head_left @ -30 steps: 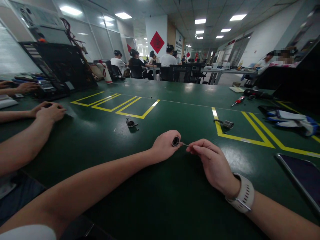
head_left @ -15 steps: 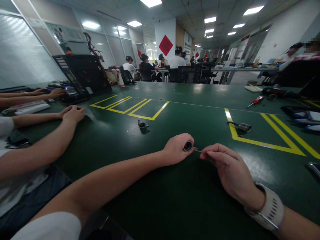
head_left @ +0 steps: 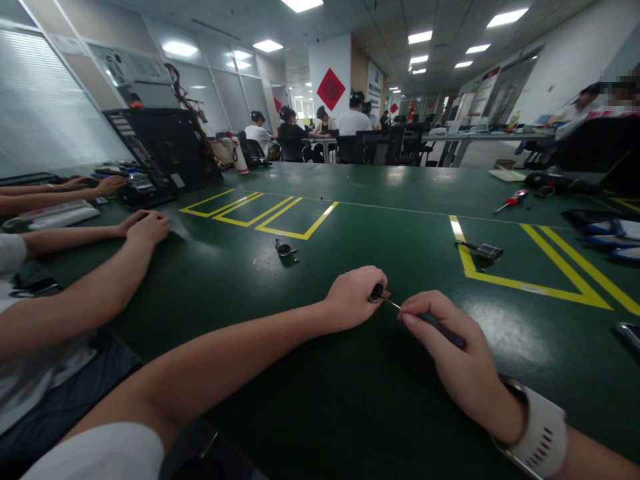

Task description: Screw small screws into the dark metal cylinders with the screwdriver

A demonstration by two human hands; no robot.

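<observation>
My left hand rests on the green table, fingers curled round a small round metal part with a dark opening that faces right. My right hand pinches a thin screwdriver with a dark handle, and its metal tip reaches into the part's opening. A pale watch strap is on my right wrist. Two similar small metal parts lie further off: one near the left yellow markings, another on the right yellow line.
A neighbour's forearms and hands lie on the table at left, beside an open black computer case. A red-handled screwdriver and gloves lie at far right. Seated people work at tables behind.
Between the first earlier frame and the later ones the camera turned left and down. My right hand has slid back and tilted the screwdriver, whose dark handle now shows; the left hand keeps hold of the part.
</observation>
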